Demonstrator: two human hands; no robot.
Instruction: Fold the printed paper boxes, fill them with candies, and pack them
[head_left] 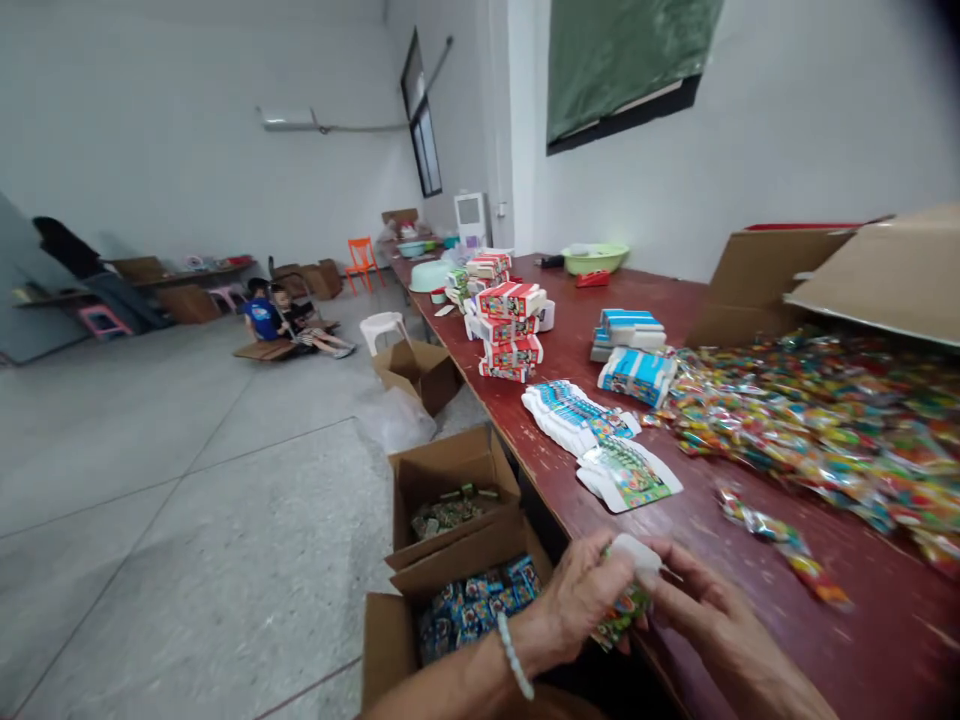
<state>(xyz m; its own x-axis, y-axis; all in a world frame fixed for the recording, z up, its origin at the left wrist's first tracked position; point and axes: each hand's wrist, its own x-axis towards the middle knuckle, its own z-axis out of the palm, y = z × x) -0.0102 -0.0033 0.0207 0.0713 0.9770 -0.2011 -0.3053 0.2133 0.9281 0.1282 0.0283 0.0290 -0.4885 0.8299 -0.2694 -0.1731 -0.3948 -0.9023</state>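
A small green carton, mostly hidden by the grasping fingers of the left hand and right hand, was held at the bench's edge; beyond, a heap of shiny packets ran out of view rightward.

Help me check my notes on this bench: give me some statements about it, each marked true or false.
1. The left hand and right hand are both on a green-printed carton. True.
2. The beaded bracelet is on the right wrist. False: it is on the left.
3. Red-and-white cartons are stacked on the table. True.
4. The pile of wrapped pieces lies on the floor. False: it lies on the table.
5. Blue packets lie in an open cardboard box. True.
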